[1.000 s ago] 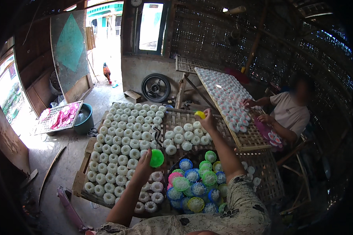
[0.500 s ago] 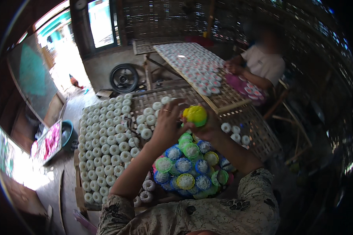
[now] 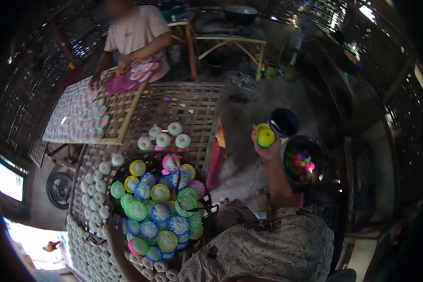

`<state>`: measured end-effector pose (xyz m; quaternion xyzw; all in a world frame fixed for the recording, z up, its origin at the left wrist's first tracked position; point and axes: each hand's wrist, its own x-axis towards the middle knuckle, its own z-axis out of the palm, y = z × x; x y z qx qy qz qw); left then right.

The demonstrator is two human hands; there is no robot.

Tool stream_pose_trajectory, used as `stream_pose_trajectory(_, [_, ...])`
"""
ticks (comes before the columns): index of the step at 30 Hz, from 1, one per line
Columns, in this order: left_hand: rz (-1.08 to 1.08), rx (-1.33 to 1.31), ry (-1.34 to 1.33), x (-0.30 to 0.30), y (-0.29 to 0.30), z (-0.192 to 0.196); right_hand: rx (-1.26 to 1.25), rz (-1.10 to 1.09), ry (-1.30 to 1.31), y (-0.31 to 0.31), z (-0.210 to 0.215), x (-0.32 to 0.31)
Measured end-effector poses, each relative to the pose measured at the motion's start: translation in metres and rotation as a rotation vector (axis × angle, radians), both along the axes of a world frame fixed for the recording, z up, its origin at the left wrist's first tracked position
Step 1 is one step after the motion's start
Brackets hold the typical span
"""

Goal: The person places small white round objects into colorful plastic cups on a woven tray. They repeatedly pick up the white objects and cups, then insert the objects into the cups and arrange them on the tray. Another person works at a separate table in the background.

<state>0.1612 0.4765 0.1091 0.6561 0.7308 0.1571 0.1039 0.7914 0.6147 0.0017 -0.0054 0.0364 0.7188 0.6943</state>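
Note:
Out to the right, my right hand (image 3: 267, 149) is raised and closed round a yellow plastic mould (image 3: 266, 136), with a bit of green showing at its lower edge. My left hand (image 3: 112, 226) is at the left rim of a dark round basket (image 3: 112, 205); its fingers are mostly hidden, so their grip cannot be read. Heaped in the basket are many small frilled plastic moulds (image 3: 160, 193) in blue, green, yellow and pink, filled with white strands. White ring-shaped pieces (image 3: 98, 198) lie in rows on the woven bamboo rack (image 3: 203, 101) beside and below the left hand.
Beyond my right hand stand a dark blue bucket (image 3: 284, 123) and a black basin (image 3: 317, 155) with bright coloured pieces inside. Across the rack a co-worker (image 3: 143, 35) handles pink-centred white pieces on a tray (image 3: 75, 113). A wheel (image 3: 59, 190) leans at the left wall.
My view has swung to the right. My hands, together at the yellow mould before, are now apart: the right has carried it out to the right, the left is by the basket.

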Motion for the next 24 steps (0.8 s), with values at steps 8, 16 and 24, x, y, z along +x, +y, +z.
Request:
stream_pose_trajectory(8, [-0.039,0.004,-0.015,-0.013,0.013,-0.007,-0.584,-0.951,0.044,-0.085,-0.081,0.171])
stream_pose_trajectory(16, [0.149,-0.011,-0.019,-0.034,0.003,-0.016,-0.374,-0.268,-0.476,-0.009,0.028,0.054])
stream_pose_trajectory(24, [0.474,0.325,-0.784,-0.063,-0.014,-0.008,1.017,0.323,-1.577,0.010,0.148,-0.237])
